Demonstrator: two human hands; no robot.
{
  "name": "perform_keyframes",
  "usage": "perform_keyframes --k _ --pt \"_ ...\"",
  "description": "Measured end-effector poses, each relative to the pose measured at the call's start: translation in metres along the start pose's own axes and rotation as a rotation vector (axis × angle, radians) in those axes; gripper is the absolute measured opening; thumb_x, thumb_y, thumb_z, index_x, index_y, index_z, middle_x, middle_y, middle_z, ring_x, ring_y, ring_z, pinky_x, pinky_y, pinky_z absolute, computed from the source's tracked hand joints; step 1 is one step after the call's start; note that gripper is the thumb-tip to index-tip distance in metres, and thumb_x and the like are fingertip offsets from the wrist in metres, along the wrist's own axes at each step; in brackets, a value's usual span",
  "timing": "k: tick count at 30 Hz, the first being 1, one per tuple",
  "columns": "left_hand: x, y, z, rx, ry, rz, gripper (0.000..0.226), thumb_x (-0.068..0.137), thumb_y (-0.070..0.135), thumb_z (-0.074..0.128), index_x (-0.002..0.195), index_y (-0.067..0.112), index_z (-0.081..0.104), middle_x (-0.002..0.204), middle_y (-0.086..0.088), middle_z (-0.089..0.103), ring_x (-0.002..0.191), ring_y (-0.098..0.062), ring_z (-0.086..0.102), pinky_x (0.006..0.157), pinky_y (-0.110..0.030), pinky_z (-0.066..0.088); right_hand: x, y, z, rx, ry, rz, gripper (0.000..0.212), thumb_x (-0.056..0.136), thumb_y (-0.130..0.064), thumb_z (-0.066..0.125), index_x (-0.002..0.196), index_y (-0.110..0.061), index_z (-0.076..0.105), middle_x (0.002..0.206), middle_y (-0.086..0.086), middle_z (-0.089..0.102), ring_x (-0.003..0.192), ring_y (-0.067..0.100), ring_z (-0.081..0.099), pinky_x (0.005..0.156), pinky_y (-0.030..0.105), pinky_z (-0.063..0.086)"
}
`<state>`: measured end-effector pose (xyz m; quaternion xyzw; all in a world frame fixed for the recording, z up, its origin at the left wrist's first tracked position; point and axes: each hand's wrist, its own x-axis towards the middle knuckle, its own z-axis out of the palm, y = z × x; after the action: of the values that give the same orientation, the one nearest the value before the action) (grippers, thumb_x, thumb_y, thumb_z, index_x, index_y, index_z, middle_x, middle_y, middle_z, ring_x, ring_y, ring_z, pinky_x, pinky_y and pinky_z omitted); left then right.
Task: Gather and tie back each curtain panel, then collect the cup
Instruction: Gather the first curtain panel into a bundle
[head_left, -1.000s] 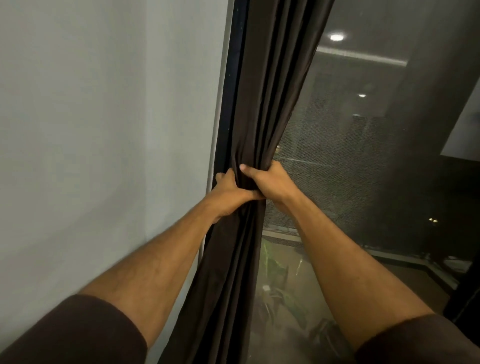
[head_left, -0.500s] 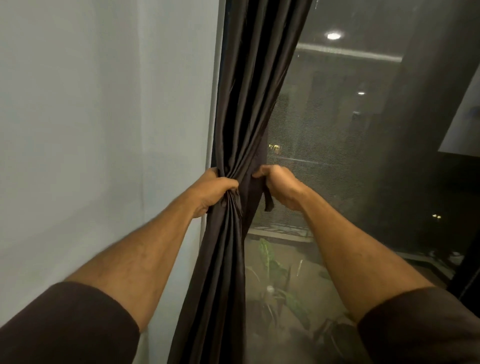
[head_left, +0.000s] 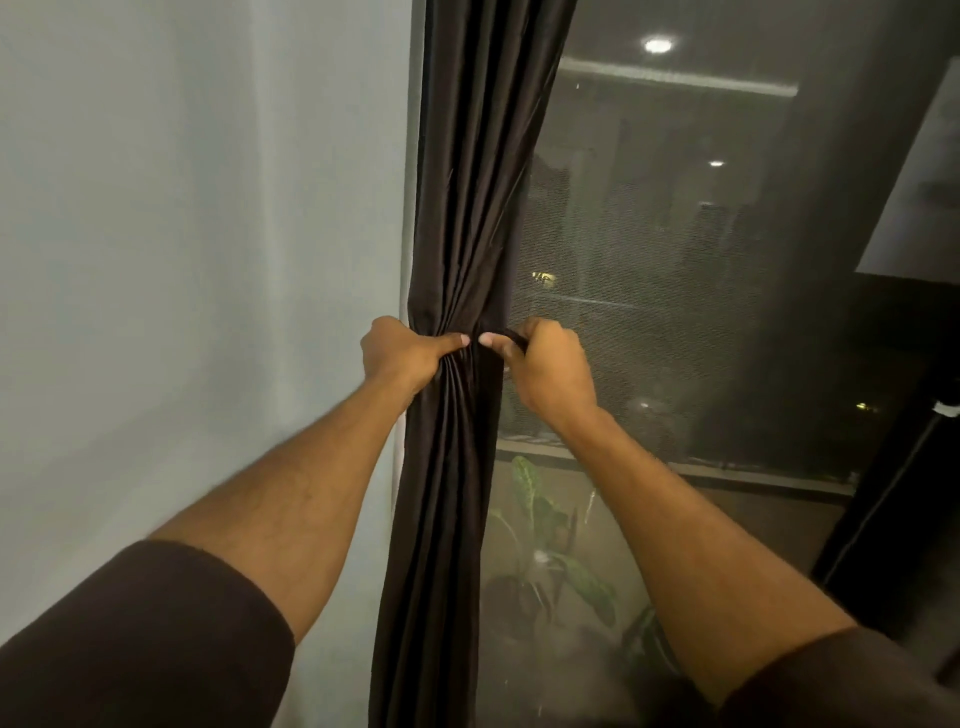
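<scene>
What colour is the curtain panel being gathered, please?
Plain dark brown curtain panel, seen in the head view.

Curtain panel (head_left: 457, 218) cut off at the top and bottom edges; rod and hem out of frame. Left hand (head_left: 400, 358) fingers hidden behind the gathered folds, only the thumb shows. Right hand (head_left: 550, 369) fingers curled out of sight round a dark strip (head_left: 511, 335); tie or curtain fold, can't tell. Plant (head_left: 550, 545) behind the glass blurred. Both sleeves cropped at the bottom edge.
</scene>
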<state>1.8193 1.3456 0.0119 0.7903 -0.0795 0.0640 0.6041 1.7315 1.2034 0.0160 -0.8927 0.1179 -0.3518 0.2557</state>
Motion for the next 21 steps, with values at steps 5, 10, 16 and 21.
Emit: perform_keyframes --k 5,10,16,21 --pt "-0.021 0.001 0.003 -0.363 -0.195 -0.178 0.036 0.075 0.029 0.086 0.090 0.001 0.070 0.073 -0.010 0.071 0.051 -0.019 0.060 0.039 -0.022 0.037 -0.028 -0.013 0.019 0.410 -0.193 0.105 0.027 0.109 -0.023 0.047 0.087 -0.013 0.059 0.069 0.000 0.063 0.052 0.006 0.057 0.049 0.017 0.044" --pt "-0.031 -0.002 -0.015 -0.699 -0.400 -0.281 0.005 0.080 0.011 0.057 0.080 0.007 0.059 0.071 -0.009 0.060 0.052 -0.017 0.049 0.045 -0.026 0.035 -0.025 -0.016 0.013 0.637 -0.284 0.254 0.011 0.099 -0.008 0.065 0.096 0.003 0.066 0.088 0.015 0.067 0.078 0.023 0.065 0.069 0.035 0.058" --pt "-0.031 -0.013 -0.024 -0.663 -0.413 -0.327 0.010 0.096 -0.006 0.060 0.105 -0.009 0.065 0.098 -0.024 0.069 0.092 -0.032 0.071 0.082 -0.039 0.063 -0.029 -0.018 0.003 0.766 -0.292 0.415 0.021 0.092 -0.006 0.075 0.097 -0.006 0.055 0.082 0.019 0.076 0.062 0.024 0.074 0.054 0.032 0.059" --pt "-0.042 -0.017 -0.030 -0.521 -0.593 -0.290 0.015 0.093 0.009 0.072 0.105 0.001 0.069 0.083 -0.014 0.074 0.098 -0.032 0.076 0.093 -0.047 0.060 -0.041 -0.014 0.004 0.770 -0.262 0.445 0.017 0.092 -0.002 0.072 0.095 -0.007 0.057 0.084 0.014 0.075 0.058 0.017 0.072 0.059 0.034 0.063"
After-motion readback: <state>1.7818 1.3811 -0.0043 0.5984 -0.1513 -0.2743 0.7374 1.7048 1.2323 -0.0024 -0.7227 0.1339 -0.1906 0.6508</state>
